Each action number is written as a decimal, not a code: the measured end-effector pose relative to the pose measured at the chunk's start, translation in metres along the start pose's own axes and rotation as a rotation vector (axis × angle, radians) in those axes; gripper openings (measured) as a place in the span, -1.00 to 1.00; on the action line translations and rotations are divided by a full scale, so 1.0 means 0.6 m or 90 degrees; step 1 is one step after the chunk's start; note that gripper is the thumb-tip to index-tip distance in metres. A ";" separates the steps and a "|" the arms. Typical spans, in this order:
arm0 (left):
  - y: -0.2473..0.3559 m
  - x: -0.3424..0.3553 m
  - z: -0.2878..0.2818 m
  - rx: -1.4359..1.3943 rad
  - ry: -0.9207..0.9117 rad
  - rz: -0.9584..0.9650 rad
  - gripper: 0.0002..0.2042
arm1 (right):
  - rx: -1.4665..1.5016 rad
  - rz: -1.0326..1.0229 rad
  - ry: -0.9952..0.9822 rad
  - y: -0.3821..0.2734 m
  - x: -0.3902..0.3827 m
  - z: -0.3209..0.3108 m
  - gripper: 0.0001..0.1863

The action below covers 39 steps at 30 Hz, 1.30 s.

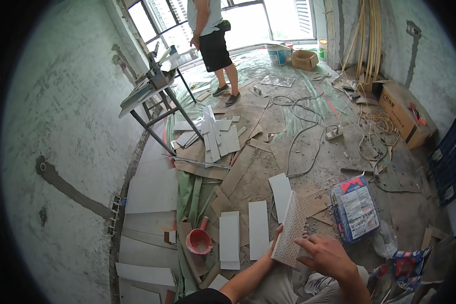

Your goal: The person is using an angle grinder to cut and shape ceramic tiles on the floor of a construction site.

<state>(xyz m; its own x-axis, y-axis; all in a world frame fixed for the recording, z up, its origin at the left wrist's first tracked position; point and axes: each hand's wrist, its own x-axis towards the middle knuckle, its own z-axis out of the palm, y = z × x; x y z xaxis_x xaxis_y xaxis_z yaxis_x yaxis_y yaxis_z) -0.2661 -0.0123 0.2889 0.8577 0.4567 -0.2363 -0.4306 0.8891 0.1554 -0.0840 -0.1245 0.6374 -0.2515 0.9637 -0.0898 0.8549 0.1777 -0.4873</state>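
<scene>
A long pale tile (292,225) stands tilted above my lap, its beige, grid-textured back turned toward my right side. My left hand (275,244) is closed on the tile's left edge, and part of it is hidden behind the tile. With index finger stretched out and thumb apart, my right hand (329,256) is at the tile's textured face; whether the fingertips touch it I cannot tell. Beyond my left arm, white tiles (259,228) lie on the floor. Another white tile (279,195) lies just past the held one.
A red pot with a handle (199,241) sits left of the tiles. To the right lies a blue-and-white bag (355,209). A cable (316,147) loops over the dusty floor. Farther off, a person (215,50) stands beside a work table (157,96), near stacked tile offcuts (218,137).
</scene>
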 end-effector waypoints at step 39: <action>0.007 -0.004 -0.023 -0.058 0.018 0.060 0.32 | 0.028 0.070 0.002 -0.003 -0.026 -0.026 -0.27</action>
<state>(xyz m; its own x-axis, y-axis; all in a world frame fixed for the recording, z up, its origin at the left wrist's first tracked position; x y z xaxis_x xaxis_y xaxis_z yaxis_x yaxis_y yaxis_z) -0.2738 -0.0095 0.2769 0.8041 0.5382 -0.2526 -0.5341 0.8405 0.0904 -0.0744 -0.1365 0.6530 -0.1557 0.9774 -0.1428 0.8568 0.0617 -0.5119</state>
